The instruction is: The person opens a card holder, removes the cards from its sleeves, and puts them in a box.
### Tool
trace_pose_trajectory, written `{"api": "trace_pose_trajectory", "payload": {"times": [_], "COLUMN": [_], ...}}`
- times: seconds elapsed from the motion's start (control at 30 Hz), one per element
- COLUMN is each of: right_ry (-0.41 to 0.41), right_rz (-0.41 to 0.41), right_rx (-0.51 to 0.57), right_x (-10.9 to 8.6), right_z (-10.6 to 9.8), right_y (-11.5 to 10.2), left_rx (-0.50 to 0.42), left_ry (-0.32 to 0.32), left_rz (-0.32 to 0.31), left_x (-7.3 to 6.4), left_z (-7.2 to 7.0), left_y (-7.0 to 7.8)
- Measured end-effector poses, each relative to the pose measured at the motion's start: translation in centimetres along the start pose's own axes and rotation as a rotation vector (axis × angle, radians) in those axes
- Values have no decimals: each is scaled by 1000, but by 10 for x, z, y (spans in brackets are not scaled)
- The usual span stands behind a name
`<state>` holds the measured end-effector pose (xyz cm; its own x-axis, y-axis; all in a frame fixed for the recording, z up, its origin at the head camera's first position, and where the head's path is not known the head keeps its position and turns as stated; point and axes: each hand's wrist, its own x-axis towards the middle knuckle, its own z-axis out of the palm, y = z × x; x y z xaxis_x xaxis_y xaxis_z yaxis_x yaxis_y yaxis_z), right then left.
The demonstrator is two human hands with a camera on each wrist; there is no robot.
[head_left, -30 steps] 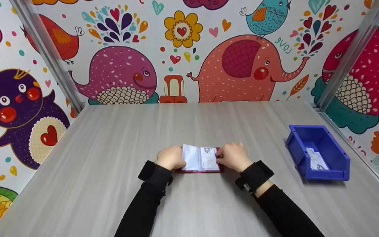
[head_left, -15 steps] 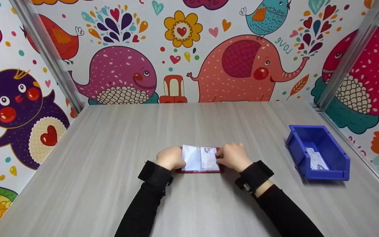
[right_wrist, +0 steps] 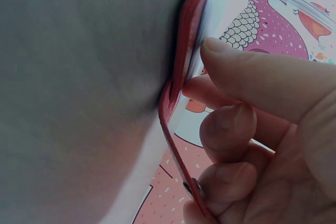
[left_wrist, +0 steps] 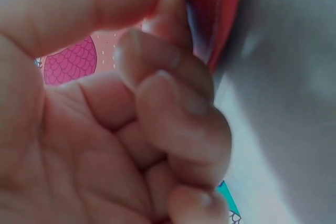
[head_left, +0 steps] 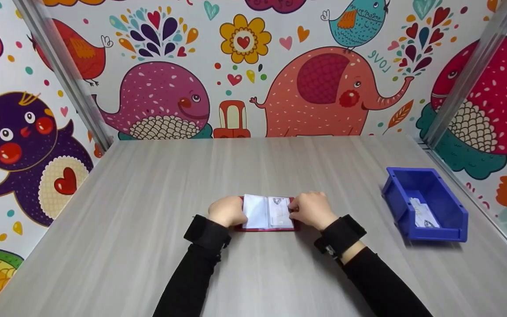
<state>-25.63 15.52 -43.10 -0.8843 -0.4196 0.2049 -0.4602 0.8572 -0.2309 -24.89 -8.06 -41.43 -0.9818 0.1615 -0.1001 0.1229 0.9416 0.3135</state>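
Note:
A red card holder (head_left: 255, 212) lies open on the table, its clear sleeves spread to both sides. A white card with a dark printed emblem (head_left: 277, 211) shows in the right-hand sleeve. My left hand (head_left: 227, 211) pinches the holder's left edge between thumb and forefinger; in the left wrist view the red cover (left_wrist: 212, 14) stands just beyond the fingertips. At the opposite edge my right hand (head_left: 314, 210) pinches the sleeves with thumb and forefinger. In the right wrist view a red strap (right_wrist: 176, 148) with a metal snap (right_wrist: 196, 187) hangs beside the curled lower fingers.
On the right of the table stands a blue plastic bin (head_left: 438, 234), holding white printed cards (head_left: 424, 213). Walls with cartoon animals (head_left: 319, 97) enclose the back and sides of the grey wood-grain table (head_left: 148, 185).
The raised left sleeve has settled slightly lower, and my left hand has shifted a touch to the left. My right hand keeps its place.

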Motion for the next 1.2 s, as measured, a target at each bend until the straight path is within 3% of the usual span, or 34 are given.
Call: {"api": "trace_pose_trajectory", "payload": {"times": [0.33,0.63,0.97,1.2], "right_ry": [-7,-5,-16,0], "right_rz": [10,-2,14,4], "right_rx": [-5,-10,-1,1], "right_x": [0,1,1,0], "right_z": [0,0,-1,-1], "right_y": [0,0,0,0], "left_rx": [-12,5,-77,-139], "left_ry": [-26,-4,100,220], "left_rz": [-51,-48,-6,113], "left_x": [3,3,-2,-3], "left_z": [-1,-2,-4,4], "left_y": [-4,-3,13,27]}}
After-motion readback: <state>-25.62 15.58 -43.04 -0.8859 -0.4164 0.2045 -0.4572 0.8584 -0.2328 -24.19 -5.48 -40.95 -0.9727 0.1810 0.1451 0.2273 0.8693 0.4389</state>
